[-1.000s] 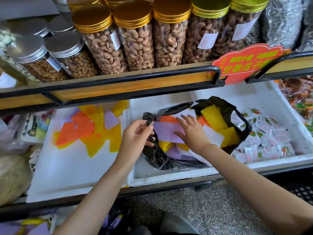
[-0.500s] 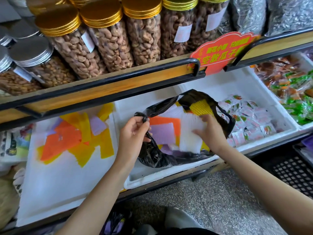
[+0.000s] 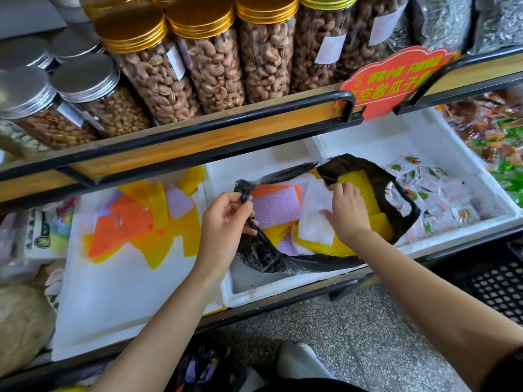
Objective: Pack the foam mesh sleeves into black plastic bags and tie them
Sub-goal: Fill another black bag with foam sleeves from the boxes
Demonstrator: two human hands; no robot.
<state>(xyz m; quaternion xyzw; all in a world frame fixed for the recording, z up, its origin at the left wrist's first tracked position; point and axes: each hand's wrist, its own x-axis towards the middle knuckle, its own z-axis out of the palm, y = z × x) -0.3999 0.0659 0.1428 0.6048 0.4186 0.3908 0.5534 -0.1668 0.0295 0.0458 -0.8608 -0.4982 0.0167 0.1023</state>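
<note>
Right hand [image 3: 346,210] has slid from purple sleeve [image 3: 276,206] — onto white sleeve [image 3: 314,224].

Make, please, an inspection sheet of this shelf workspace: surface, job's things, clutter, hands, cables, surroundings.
Surface: white foam box on the lower shelf, holding the bag; white foam tray to its left.
Job's things: black plastic bag lies open in the box and is not yet tied; purple, white, yellow and orange foam mesh sleeves are inside it; loose sleeves lie on the tray.
Clutter: snack packets right of the bag.
Hands: left hand pinches the bag's bunched edge; right hand rests its fingers on the sleeves inside the bag.
Cables: nothing seen.
Surroundings: nut jars on the upper shelf; red sign; speckled floor.
</note>
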